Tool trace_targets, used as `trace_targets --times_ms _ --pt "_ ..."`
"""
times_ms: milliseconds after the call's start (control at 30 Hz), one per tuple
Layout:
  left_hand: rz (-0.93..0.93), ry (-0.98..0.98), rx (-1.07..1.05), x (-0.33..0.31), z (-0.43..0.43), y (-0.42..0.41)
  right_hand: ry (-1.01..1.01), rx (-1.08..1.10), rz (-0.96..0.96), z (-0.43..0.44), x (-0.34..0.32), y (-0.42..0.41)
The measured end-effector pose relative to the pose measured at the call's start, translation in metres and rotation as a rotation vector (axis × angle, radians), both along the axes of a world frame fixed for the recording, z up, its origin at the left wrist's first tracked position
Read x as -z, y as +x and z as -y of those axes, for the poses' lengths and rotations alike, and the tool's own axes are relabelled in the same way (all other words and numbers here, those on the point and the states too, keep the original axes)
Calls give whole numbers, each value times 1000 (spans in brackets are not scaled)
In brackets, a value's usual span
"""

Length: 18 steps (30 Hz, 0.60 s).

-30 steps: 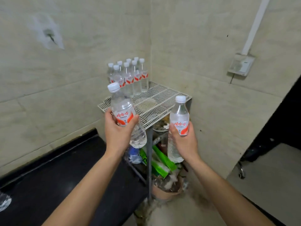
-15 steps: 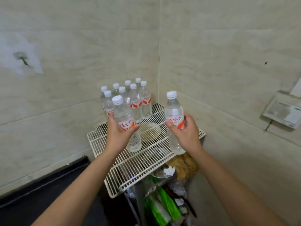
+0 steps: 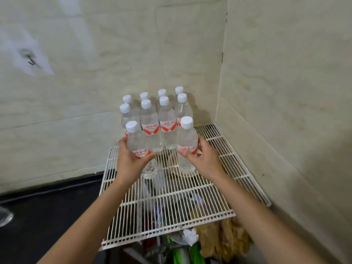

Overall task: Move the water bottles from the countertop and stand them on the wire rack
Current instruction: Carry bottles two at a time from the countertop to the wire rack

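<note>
left hand (image 3: 131, 161) and right hand (image 3: 204, 161) each grip a full water bottle at its label, over the wire rack (image 3: 238, 168) beside the standing group (image 3: 158, 119). judged weighty, smooth, slightly squeezable; mid-body hold suits.

I have one view to work from, the camera on the person's head. It faces forward and down into a wall corner (image 3: 222, 73), close above the wire rack (image 3: 209, 189), which fills the lower middle; the dark countertop (image 3: 47, 216) lies lower left.
</note>
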<state>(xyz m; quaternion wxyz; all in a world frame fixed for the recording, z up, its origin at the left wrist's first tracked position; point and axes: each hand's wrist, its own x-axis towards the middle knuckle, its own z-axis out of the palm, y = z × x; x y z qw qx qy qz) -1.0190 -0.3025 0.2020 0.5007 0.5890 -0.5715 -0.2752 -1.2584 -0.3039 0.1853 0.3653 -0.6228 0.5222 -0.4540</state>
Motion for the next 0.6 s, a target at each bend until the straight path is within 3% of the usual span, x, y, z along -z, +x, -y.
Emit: trace_targets --times_ms 267,433,600 --pt "82 129 232 14 7 31 146 -229 -262 27 18 -18" --pt "0 106 213 24 9 49 164 -136 -52 27 35 3" --pt "-31 61 169 27 30 53 159 -111 30 39 31 53"
